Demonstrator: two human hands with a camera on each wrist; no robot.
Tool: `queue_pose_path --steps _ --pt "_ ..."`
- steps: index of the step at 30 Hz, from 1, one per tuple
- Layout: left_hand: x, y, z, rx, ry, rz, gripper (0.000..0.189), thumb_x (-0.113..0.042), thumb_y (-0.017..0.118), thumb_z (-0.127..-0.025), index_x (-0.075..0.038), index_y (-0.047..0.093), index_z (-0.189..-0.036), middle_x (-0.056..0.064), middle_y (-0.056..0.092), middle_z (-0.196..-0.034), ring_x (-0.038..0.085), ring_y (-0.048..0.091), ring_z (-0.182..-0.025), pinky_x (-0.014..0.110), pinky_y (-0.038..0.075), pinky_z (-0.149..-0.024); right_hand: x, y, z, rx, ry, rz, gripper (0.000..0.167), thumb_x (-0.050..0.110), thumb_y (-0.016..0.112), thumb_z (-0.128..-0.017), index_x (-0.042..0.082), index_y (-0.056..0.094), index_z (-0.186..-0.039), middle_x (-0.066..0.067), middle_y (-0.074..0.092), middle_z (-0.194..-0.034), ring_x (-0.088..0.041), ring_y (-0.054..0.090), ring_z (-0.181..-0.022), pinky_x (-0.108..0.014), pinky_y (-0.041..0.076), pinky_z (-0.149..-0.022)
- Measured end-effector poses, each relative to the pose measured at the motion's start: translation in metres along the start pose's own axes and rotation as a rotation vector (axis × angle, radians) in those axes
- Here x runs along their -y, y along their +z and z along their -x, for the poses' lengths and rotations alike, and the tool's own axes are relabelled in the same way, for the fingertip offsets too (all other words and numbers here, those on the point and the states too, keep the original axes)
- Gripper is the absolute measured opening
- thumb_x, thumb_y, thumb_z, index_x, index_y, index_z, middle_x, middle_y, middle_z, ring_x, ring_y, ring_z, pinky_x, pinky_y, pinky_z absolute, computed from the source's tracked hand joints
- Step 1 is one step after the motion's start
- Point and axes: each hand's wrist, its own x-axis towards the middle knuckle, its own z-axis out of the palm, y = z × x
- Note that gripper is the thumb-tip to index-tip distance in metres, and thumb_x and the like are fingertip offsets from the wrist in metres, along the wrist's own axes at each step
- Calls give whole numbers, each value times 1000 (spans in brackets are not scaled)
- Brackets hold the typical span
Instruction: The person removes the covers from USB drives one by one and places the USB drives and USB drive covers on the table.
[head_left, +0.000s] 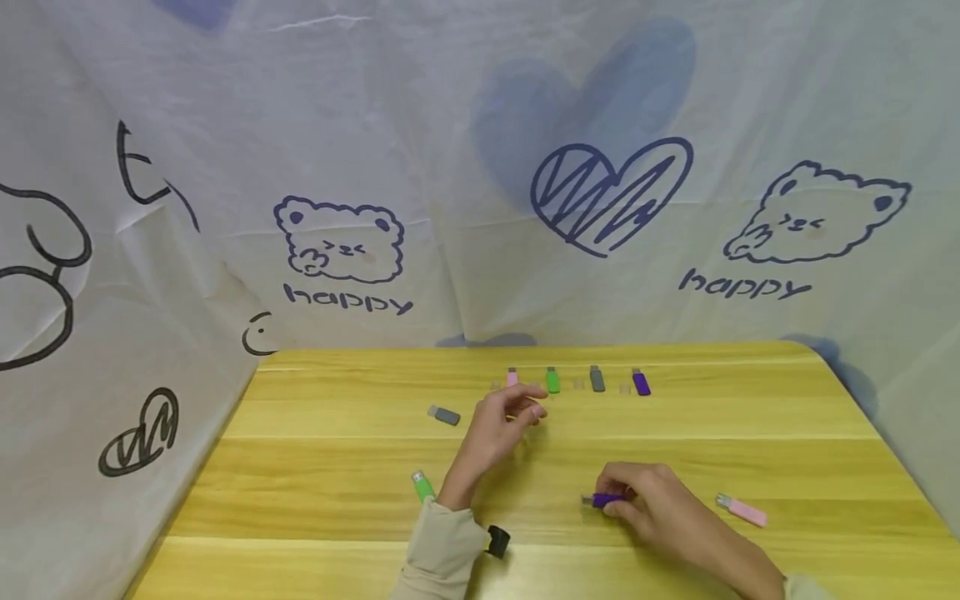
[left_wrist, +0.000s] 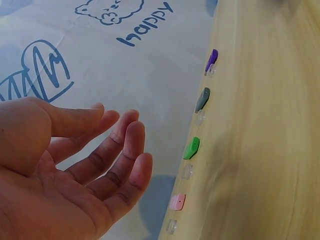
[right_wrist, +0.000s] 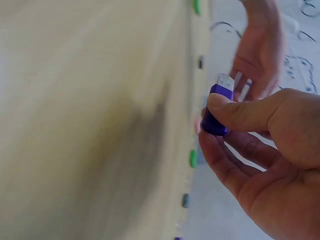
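My right hand point(head_left: 667, 508) pinches a purple USB stick point(right_wrist: 218, 111) between thumb and fingers, its metal plug pointing left in the head view. The plug end looks to be under a clear cap in the right wrist view. Relaxed and holding nothing, my left hand point(head_left: 498, 425) hovers near the back row of sticks, fingers loosely bent. In that row are a pink USB stick point(head_left: 512, 377), a green USB stick point(head_left: 552, 381), a grey USB stick point(head_left: 597, 379) and another purple USB stick point(head_left: 641, 382). Small clear caps point(left_wrist: 187, 172) lie beside them.
A second grey USB stick point(head_left: 445, 415) lies left of my left hand. Another green USB stick point(head_left: 422, 484) is partly covered by the left sleeve point(head_left: 442, 542). Right of my right hand lies another pink USB stick point(head_left: 742, 510). A printed cloth point(head_left: 465, 167) hangs behind the wooden table point(head_left: 315, 483).
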Motion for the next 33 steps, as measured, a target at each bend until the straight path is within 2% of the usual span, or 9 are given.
queue_pose_path --steps 4,9,13,16,21,23,25,29,33 --pt "-2 -2 0 7 -8 0 19 -6 61 -103 -4 74 -117 7 76 -100 26 72 -90 22 52 -63 2 -7 -14 -80 -29 8 20 -4 76 -89 13 74 -101 5 73 -96 -9 70 -85 -25 59 -74" --pt "-1 -4 -1 17 2 12 17 -8 61 -104 -6 76 -112 7 76 -101 20 71 -89 27 56 -68 6 -13 -31 -183 -14 10 22 -6 75 -89 11 76 -104 2 75 -100 -17 73 -90 -27 60 -76" --pt "-1 -4 0 31 10 57 17 -5 60 -104 -3 75 -112 9 75 -102 24 72 -91 41 60 -77 8 -17 -44 -263 -4 -33 20 -6 75 -89 8 77 -104 -1 76 -100 -20 73 -90 -30 61 -77" --pt "-2 -4 -1 49 22 98 17 -4 60 -103 1 74 -112 12 75 -103 27 72 -93 43 60 -82 8 -19 -52 -313 16 -77 18 -5 75 -90 7 78 -104 -3 76 -100 -19 74 -88 -30 61 -75" --pt "-3 -4 -2 60 23 158 18 -6 61 -103 3 73 -113 15 75 -106 30 72 -95 32 59 -83 8 -21 -60 -359 89 -119 15 -1 75 -91 5 78 -105 -9 76 -100 -18 75 -84 -25 60 -70" --pt "-3 -3 -3 52 25 180 17 -6 62 -103 4 73 -112 16 75 -106 32 71 -95 33 59 -83 8 -21 -62 -367 116 -146 15 0 76 -92 3 78 -106 -11 76 -100 -20 75 -85 -24 60 -70" --pt "-7 -4 -2 43 22 201 17 -4 62 -103 6 72 -112 20 74 -106 36 71 -96 40 59 -85 9 -21 -65 -379 141 -181 15 2 75 -92 1 78 -107 -13 76 -101 -23 75 -86 -23 59 -71" --pt "-6 -4 -2 38 14 237 18 -4 62 -102 8 70 -114 22 73 -107 38 71 -97 41 59 -85 8 -23 -67 -398 171 -255 17 5 74 -95 0 76 -111 -16 75 -104 -24 75 -89 -22 59 -73" --pt "-3 -5 -4 25 -1 266 19 -6 62 -103 7 70 -115 20 74 -106 35 71 -96 36 59 -84 7 -25 -67 -409 175 -298 19 8 71 -98 0 75 -114 -16 73 -108 -17 73 -89 -23 59 -75"
